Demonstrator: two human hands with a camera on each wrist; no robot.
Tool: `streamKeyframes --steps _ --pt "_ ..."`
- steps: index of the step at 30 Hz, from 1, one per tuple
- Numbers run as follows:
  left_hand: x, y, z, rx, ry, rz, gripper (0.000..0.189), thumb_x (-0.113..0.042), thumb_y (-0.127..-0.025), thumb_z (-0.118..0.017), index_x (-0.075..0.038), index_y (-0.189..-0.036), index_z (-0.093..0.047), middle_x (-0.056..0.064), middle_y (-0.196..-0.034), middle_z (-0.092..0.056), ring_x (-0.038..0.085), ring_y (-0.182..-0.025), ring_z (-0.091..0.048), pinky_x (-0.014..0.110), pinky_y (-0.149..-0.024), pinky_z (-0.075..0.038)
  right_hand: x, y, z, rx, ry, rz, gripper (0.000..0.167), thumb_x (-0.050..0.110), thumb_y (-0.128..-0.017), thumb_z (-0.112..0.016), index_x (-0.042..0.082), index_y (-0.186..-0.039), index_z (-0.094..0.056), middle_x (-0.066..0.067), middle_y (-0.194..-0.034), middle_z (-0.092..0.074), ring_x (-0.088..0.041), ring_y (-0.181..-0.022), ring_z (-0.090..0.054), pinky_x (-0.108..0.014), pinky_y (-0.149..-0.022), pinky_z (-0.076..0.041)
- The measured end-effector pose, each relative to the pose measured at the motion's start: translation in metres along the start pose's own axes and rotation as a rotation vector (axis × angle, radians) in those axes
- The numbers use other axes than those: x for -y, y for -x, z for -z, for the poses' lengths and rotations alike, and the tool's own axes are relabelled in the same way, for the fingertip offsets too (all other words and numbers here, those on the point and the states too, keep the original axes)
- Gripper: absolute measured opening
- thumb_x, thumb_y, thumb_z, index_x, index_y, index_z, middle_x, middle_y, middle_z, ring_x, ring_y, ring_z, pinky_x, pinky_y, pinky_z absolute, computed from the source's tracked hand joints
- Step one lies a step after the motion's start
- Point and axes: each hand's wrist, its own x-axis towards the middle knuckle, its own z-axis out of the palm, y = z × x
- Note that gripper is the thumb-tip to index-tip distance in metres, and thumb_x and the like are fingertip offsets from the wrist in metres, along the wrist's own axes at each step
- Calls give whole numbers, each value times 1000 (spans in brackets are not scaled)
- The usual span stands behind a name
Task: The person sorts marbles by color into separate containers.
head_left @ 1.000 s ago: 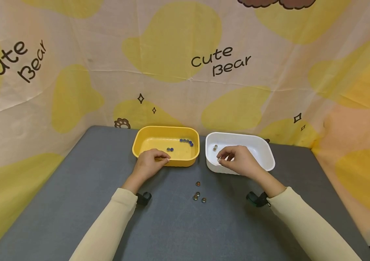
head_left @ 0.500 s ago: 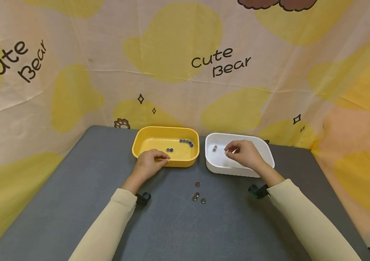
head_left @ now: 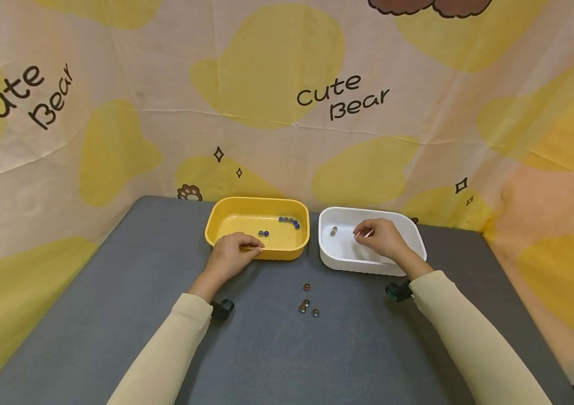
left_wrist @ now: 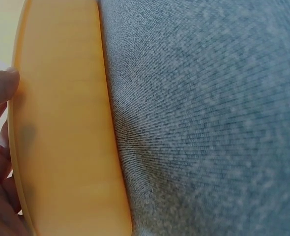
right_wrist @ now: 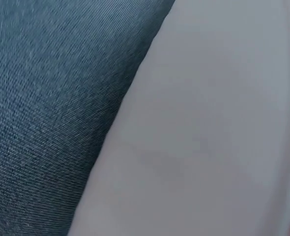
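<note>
In the head view my left hand (head_left: 233, 256) is at the front rim of a yellow bin (head_left: 216, 223). The left wrist view shows its thumb (left_wrist: 6, 86) at the rim, with the other fingers curled behind the wall. Several blue marbles (head_left: 289, 220) lie inside, a pair of them nearer the front. Over a white bin (head_left: 408, 233), my right hand (head_left: 382, 239) pinches a small pale marble (head_left: 355, 237) at its fingertips, mostly covered by them. Two clear brownish marbles (head_left: 333, 231) rest on the left of that bin's floor.
Several brown marbles (head_left: 306, 287) lie on the grey table (head_left: 267, 349) in front of the gap between the bins. A patterned cloth (head_left: 267, 152) hangs right behind both bins. The right wrist view is filled by the white bin's outer wall (right_wrist: 199, 128) and the table.
My right hand has moved right and slightly back, from the white bin's front left to over its middle, with the small marble at its fingertips. The left hand has stayed in place.
</note>
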Motion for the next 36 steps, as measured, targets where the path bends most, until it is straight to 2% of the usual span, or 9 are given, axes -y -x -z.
streamKeyframes --steps 6,18,25,36 --pt "0 0 0 -2 -6 -10 10 -28 -84 -75 -21 -91 -78 -2 -95 -73 18 -93 -66 39 -87 -50 -14 -8 -6 -4 -2 9 9 8 -83 -70 3 -90 -73 -11 -81 -70 -20 -77 -61 -29 -71 -47" --pt "1 -1 0 -8 -2 -3 9 -27 -84 -75 -22 -90 -78 -2 -94 -73 17 -91 -66 38 -86 -50 -33 -17 -11 19 -8 -34 10 6 -81 -69 2 -89 -73 -10 -80 -69 -18 -76 -58 -28 -69 -44" --pt "-1 0 0 0 9 14 9 -27 -84 -75 -21 -91 -78 -2 -95 -73 17 -92 -66 38 -87 -50 -37 -18 -13 43 16 -92 10 6 -82 -67 4 -90 -73 -8 -81 -67 -20 -79 -57 -28 -70 -42" --pt "0 1 0 5 5 21 10 -27 -84 -75 -21 -91 -78 -2 -95 -72 17 -92 -66 38 -87 -50 -38 -21 -16 55 30 -97 10 6 -81 -68 4 -89 -72 -7 -79 -66 -19 -77 -56 -28 -70 -41"
